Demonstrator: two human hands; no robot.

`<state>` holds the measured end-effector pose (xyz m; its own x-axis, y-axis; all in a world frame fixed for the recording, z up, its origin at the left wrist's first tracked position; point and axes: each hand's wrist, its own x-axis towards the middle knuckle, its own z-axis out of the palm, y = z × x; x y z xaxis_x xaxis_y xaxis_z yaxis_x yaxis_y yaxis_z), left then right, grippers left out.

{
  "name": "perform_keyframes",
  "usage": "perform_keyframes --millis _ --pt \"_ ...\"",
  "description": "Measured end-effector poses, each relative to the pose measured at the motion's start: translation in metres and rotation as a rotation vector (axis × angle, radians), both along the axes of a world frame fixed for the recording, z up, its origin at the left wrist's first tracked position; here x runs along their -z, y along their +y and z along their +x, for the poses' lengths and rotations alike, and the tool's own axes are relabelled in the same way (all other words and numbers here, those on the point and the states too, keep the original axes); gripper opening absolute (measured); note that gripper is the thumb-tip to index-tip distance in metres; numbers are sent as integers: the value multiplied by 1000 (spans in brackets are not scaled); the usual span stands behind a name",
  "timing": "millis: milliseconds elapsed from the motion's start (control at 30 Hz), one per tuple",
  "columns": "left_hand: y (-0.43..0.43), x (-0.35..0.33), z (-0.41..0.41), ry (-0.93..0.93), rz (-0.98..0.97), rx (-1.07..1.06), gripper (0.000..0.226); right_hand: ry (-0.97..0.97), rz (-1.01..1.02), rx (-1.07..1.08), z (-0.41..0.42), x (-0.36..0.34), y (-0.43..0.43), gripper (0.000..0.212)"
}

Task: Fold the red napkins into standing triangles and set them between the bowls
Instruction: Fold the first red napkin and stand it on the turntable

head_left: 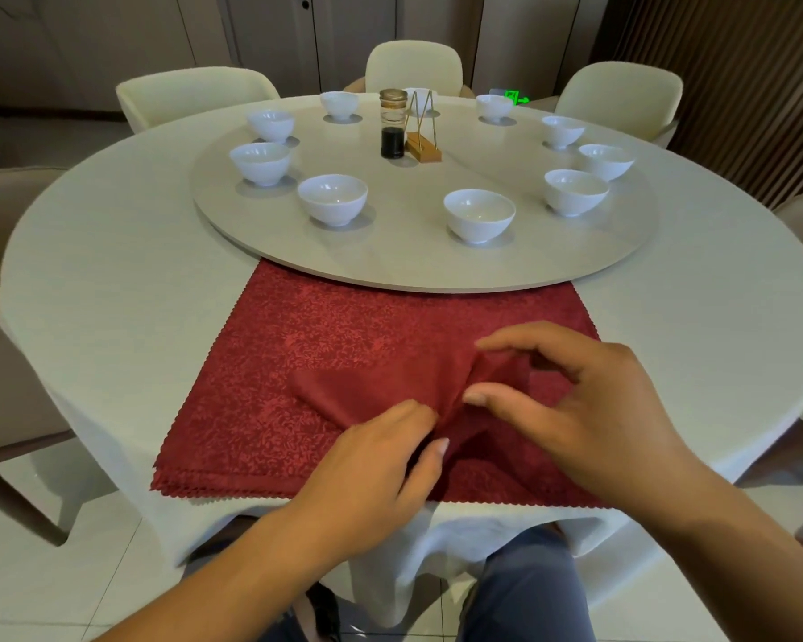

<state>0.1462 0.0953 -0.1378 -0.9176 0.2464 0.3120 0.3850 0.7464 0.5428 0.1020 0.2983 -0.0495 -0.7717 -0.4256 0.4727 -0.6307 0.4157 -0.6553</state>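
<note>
**At lower centre, two hands gather a napkin**

At the near edge of the table, a flat stack of red napkins lies, its far edge under the turntable. The left hand seems to pinch the top napkin, though its fingertips are partly hidden in the cloth. The right hand pinches a raised fold of it between thumb and forefinger. White bowls ring the turntable in the upper frame.

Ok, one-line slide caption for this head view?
The left hand and right hand pinch a fold in the top red napkin, white bowls ringing the turntable.
</note>
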Motion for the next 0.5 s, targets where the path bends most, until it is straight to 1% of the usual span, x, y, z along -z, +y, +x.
perform_keyframes --millis 33,67,100,133,167,233,300,367,433,500 --pt "-2 -2 0 -52 55 31 28 -78 14 -65 -1 -3 -4 48" --pt "-6 -4 0 -114 149 59 25 -167 68 -141 -4 -5 -7 61" --pt "-11 -4 -1 -170 271 79 20 -236 159 -212 -9 -5 -9 72" --pt "-16 -4 -2 -223 387 81 17 -271 259 -258 -15 -3 -9 77" --pt "-21 -4 -3 -272 487 70 21 -288 337 -277 -21 1 -8 74" --pt "-29 -2 -5 -353 616 13 33 -319 401 -266 -34 9 -6 51" --pt "-33 -3 -9 -411 678 -29 32 -348 373 -258 -44 20 -1 25" --pt "-32 -6 -11 -455 715 -29 30 -384 334 -240 -50 31 3 9" --pt "-30 -12 -10 -482 732 -2 39 -423 327 -210 -52 41 5 11" --pt "-27 -14 -10 -484 812 -4 41 -446 359 -193 -54 51 5 16"
